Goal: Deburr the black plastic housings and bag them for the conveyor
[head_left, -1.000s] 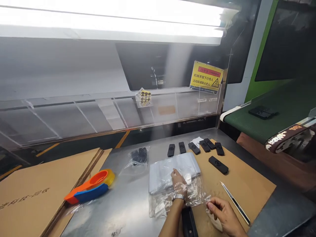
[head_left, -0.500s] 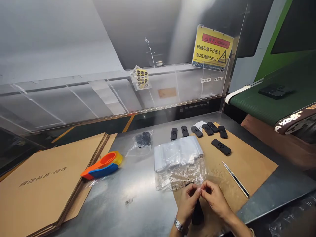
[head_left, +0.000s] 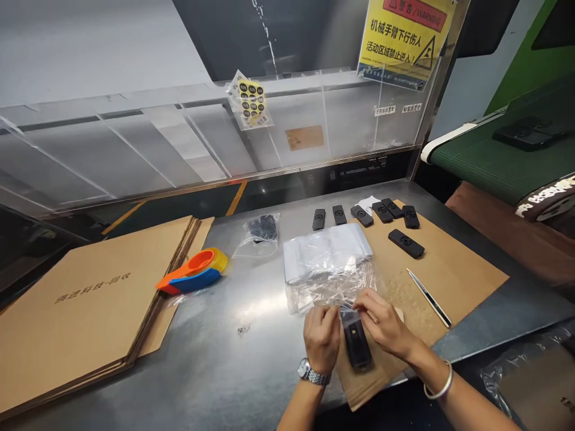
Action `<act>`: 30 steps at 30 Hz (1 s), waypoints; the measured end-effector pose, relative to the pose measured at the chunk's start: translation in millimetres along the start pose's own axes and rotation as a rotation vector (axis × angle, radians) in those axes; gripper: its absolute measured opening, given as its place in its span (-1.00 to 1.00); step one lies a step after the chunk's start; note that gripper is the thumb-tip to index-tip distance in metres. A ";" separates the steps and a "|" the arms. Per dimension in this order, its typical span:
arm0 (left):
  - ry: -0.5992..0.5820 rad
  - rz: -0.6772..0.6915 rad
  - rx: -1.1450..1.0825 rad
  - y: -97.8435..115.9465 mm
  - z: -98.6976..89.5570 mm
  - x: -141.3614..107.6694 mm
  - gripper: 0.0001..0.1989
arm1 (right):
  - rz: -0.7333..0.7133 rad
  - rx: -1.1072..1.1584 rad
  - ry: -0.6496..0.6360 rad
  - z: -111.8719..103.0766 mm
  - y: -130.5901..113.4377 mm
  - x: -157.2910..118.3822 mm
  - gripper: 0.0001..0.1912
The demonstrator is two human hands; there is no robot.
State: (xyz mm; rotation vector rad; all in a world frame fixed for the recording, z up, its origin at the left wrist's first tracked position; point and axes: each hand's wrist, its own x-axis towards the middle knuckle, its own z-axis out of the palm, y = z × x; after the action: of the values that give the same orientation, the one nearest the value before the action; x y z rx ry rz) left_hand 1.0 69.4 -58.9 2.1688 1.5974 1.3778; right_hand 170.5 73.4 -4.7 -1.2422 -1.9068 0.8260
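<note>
A black oblong part (head_left: 358, 350) lies between my hands at the near edge, seemingly inside a clear plastic bag (head_left: 347, 316). My left hand (head_left: 321, 338) is closed at the left top corner of that bag, its fingers curled inward. At the other corner, my right hand (head_left: 381, 323) pinches with thumb and fingertips; the plastic there is hard to make out. Just beyond my hands lies a stack of clear plastic bags (head_left: 327, 254). Brown cardboard (head_left: 467, 269) spreads under the part and to the right, bearing a pen (head_left: 429, 297) and a loose black part (head_left: 406, 243).
Several black parts (head_left: 382, 211) lie along the back. An orange and blue tape dispenser (head_left: 193, 272) rests beside stacked cardboard (head_left: 90, 299) at left. A bag of black pieces (head_left: 263, 229) lies mid-table. A clear panel (head_left: 202, 137) stands behind; a green conveyor (head_left: 489, 161) is at right.
My hands have moved apart from a close pinch together, uncovering more of the black part between them. The view has tilted down a little.
</note>
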 end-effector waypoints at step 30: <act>-0.334 -0.139 -0.098 10.4 -5.4 -37.9 -0.79 | 0.501 0.122 -0.106 21.5 46.6 -93.9 -0.64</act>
State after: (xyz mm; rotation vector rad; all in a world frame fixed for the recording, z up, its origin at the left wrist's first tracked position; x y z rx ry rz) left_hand 3.3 32.1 -72.4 2.0549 1.4885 0.9716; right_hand 202.5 -1.4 -74.1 -1.6544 -1.6103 1.2652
